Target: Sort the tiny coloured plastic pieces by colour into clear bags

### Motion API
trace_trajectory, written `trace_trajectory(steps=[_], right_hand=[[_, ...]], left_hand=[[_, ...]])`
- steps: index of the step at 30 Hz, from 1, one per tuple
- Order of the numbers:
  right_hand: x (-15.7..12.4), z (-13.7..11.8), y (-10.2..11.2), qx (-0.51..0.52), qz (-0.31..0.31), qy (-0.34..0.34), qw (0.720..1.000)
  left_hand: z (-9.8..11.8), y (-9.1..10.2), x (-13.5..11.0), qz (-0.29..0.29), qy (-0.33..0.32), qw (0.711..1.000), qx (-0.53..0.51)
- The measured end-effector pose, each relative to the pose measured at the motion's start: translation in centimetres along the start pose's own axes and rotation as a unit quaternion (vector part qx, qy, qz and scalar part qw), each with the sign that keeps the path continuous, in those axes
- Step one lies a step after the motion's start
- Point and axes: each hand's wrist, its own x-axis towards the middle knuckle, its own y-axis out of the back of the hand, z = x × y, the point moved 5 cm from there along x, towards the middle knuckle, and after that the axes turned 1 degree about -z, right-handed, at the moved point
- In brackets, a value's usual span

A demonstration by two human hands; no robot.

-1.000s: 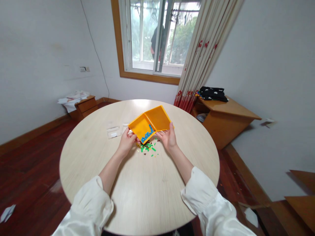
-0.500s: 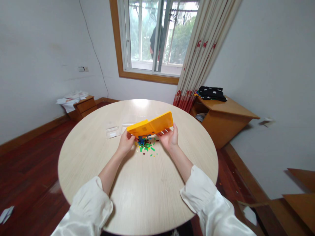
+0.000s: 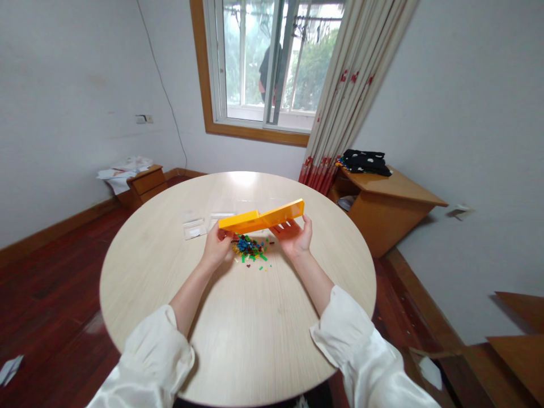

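Note:
Both my hands hold an orange plastic tray (image 3: pixel 272 217) above the round wooden table (image 3: pixel 238 317). I see the tray almost edge-on, its underside facing me. My left hand (image 3: pixel 217 242) grips its near-left corner. My right hand (image 3: pixel 295 237) supports its right side from below with fingers curled up. Under the tray lies a pile of small coloured pieces (image 3: pixel 250 249), blue, green, yellow and brown, loose on the tabletop.
Small clear plastic boxes (image 3: pixel 194 229) sit on the table left of the tray. A low cabinet (image 3: pixel 385 198) with dark cloth stands to the right by the curtain. A small drawer unit (image 3: pixel 142 181) with papers is at the far left wall.
The tray tipped over from facing me to nearly edge-on, and the blue pieces in it slid out onto the pile on the table.

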Motion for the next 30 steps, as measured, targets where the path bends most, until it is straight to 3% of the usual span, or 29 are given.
trace_trajectory(steps=[5, 10, 19, 25, 30], right_hand=[[0.1, -0.2, -0.2, 0.018, 0.003, 0.0, 1.0], [0.6, 0.2, -0.4, 0.013, 0.006, 0.012, 1.0], [1.1, 1.8, 0.3, -0.225, 0.021, 0.089, 0.97], [1.4, 0.8, 1.1, -0.277, 0.053, 0.153, 0.947], [2.8, -1.3, 3.2, -0.252, 0.107, 0.176, 0.946]], left_hand=[[0.7, -0.4, -0.3, -0.017, 0.006, 0.999, -0.031], [0.7, -1.1, -0.6, -0.035, 0.061, 0.993, -0.094], [-0.1, -2.1, -1.2, -0.056, 0.133, 0.98, -0.138], [0.1, -3.4, -2.2, -0.145, 0.171, 0.963, -0.151], [0.1, -3.8, -2.7, -0.199, 0.186, 0.953, -0.133]])
